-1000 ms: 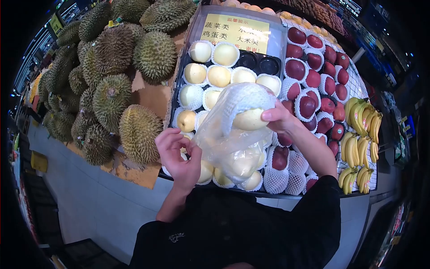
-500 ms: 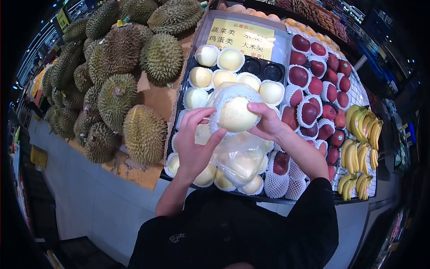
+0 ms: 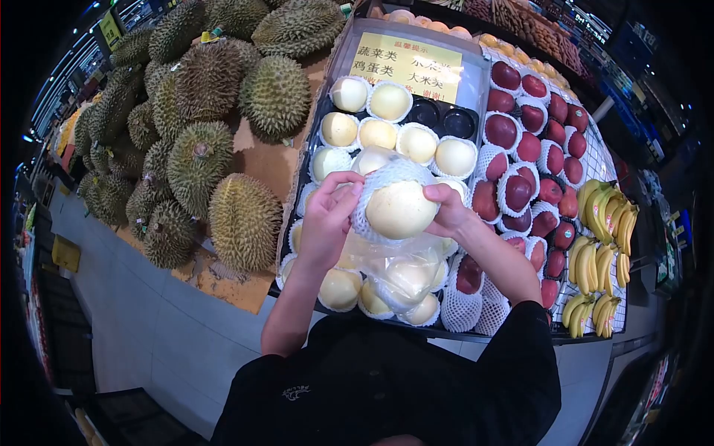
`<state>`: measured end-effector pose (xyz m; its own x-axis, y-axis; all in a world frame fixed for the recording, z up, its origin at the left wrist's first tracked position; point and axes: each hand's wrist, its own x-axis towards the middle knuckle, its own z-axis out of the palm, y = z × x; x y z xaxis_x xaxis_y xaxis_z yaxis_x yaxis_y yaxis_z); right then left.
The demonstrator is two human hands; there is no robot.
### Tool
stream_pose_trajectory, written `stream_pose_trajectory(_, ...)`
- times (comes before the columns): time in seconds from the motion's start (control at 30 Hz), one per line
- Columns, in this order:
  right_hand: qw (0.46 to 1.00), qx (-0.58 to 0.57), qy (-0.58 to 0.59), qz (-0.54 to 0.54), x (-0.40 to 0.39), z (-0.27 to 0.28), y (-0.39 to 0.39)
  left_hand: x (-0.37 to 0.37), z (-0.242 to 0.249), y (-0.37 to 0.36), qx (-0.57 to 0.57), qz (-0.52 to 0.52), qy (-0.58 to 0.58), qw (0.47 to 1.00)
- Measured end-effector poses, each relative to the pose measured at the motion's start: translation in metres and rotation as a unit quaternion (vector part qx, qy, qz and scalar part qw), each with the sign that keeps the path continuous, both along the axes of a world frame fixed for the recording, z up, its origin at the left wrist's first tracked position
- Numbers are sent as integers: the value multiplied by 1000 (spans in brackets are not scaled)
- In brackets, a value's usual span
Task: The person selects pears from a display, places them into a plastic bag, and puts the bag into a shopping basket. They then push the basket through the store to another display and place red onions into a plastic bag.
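Observation:
A pale yellow, finely speckled pear point(image 3: 402, 212) is held up over the fruit display, partly wrapped in a white foam net point(image 3: 398, 174). My right hand point(image 3: 451, 210) grips the pear's right side, its thumb on the bare skin. On the other side, my left hand point(image 3: 336, 212) is closed, thumb and fingers pinching the net's edge. Directly below hangs or lies a clear plastic bag point(image 3: 398, 260) with pale fruit inside; its support cannot be made out. Similar pears point(image 3: 416, 143) in foam nets fill the tray around it.
Durians point(image 3: 244, 221) are piled on cardboard at the left. Dark red apples point(image 3: 500, 130) in foam nets line the right side, with bananas point(image 3: 587, 267) on a wire rack beyond. A yellow sign point(image 3: 409, 63) stands behind the pears, near unfilled black tray cups point(image 3: 457, 123).
My left fingers have gone from spread to pinched on the foam net. More of the pear's bare skin faces me, and the pear sits slightly lower and to the right.

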<state>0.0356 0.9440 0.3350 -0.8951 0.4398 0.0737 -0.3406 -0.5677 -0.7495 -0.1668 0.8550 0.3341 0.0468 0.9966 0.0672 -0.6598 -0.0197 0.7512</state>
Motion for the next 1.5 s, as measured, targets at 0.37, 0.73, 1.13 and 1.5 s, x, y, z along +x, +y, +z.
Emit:
stream_pose_trajectory(0.37,996,53,-64,-23,-6,10,5,5,-6,-3,381,308,590,642)
stream_pose_trajectory(0.73,985,73,-149,-45,-15,25,-2,29,-38,14,388,355,423,738)
stream_pose_trajectory(1.13,564,701,-291,-326,-19,40,-65,29,-51,-7,299,394,523,695)
stream_pose_trajectory(1.5,576,696,-303,-302,-10,43,-54,42,-42,-6,251,382,514,726)
